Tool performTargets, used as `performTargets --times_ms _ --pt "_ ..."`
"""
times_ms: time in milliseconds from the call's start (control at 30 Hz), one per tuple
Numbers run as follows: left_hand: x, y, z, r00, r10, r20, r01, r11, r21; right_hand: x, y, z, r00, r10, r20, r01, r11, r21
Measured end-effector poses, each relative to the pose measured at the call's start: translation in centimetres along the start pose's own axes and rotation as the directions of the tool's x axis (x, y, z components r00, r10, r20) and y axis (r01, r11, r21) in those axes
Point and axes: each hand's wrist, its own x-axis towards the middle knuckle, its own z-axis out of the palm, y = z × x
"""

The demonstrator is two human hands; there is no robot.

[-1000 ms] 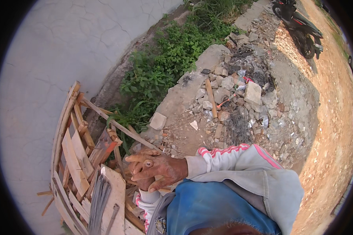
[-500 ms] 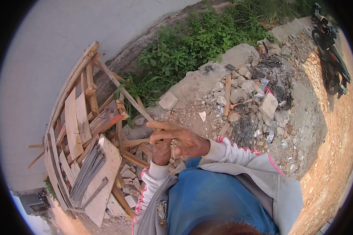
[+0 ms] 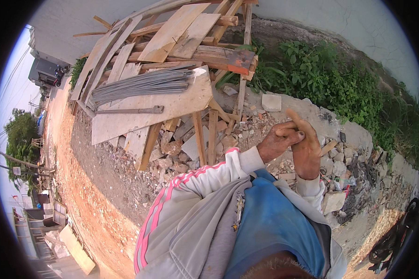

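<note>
Currently, no object is seen in either hand. The left hand (image 3: pixel 277 142) is partly curled and laid against the right hand (image 3: pixel 306 149), on which at least one finger is extended; whether anything small is pinched between them cannot be told. A bundle of thin grey rods (image 3: pixel 142 84) is carried along the far edge of the bench (image 3: pixel 142 123) — a plywood sheet laid on rough timber — well apart from the hands. The rods are judged to be metal: stiff singly, springy over their length, heavy as a bundle. They are best gripped near the middle, since the ends may fan out or scratch. Nearer the front edge, a long bar (image 3: pixel 130 111) with a thickened head is laid. Its weight is probably concentrated there — a hold on the shaft just beside the head is advised.
</note>
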Motion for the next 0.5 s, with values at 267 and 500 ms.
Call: performTargets --times_ms 267,500 --pt "-1.1 -1.2 -2.5 0.976 0.195 -0.099 -0.191 0.980 0.049 1.1 2.8 1.3 0.994 -0.073 0.079 0.103 0.849 -0.518" --pt "-1.5 -1.9 -3.4 0.977 0.149 -0.152 -0.175 0.969 -0.174 1.3 3.8 2.6 0.998 -0.043 0.040 0.058 0.816 -0.575"
